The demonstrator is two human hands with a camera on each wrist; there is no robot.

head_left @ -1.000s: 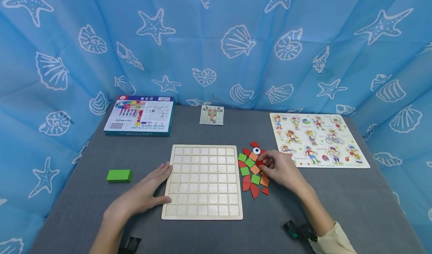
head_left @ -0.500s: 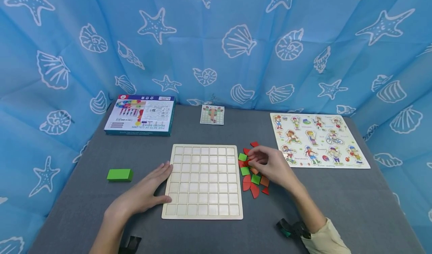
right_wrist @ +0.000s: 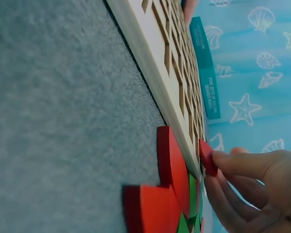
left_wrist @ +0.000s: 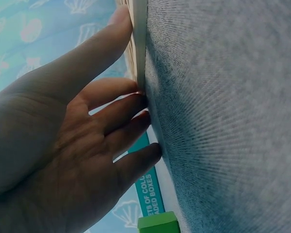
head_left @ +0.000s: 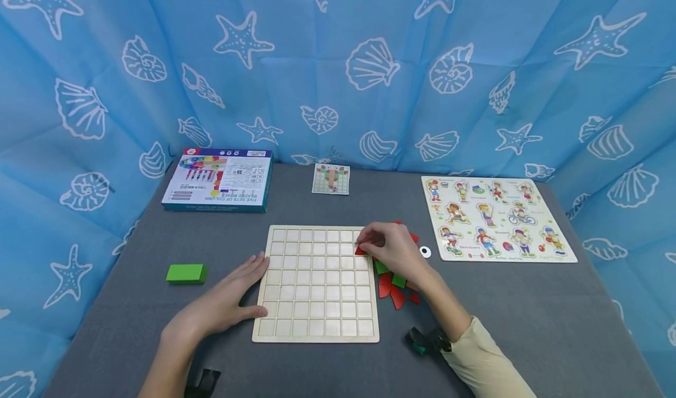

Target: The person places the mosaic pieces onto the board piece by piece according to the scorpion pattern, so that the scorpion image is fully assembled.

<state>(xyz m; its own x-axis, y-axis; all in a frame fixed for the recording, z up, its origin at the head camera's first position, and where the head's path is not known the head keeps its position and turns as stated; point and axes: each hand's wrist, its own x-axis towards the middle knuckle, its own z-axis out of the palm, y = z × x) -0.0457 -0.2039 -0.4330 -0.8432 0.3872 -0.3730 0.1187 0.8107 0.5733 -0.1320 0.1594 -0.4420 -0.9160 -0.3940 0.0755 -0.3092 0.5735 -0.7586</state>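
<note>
A pale wooden grid board [head_left: 315,277] with square recesses lies in the middle of the table. My left hand [head_left: 227,301] rests along its left edge, fingers fairly straight, with thumb and fingertips touching the rim in the left wrist view. Between thumb and fingers my right hand [head_left: 393,248] pinches a small red tile [right_wrist: 208,158], over the upper right cells of the board. Beneath and beside that hand lies a pile of loose flat pieces, with red tiles [head_left: 397,297], green tiles [head_left: 398,280] and a white eye disc [head_left: 425,251]; the hand hides part of it.
A green block [head_left: 187,273] sits left of my left hand. Further back are a boxed toy set [head_left: 217,181], a small pattern card [head_left: 331,179] and, at the right, a picture puzzle board [head_left: 499,219]. A blue shell-print curtain [head_left: 317,63] hangs behind the table.
My right hand has moved left from the pile to the board's upper right, carrying the red tile. The eye disc has shifted right. My left hand stays put.
</note>
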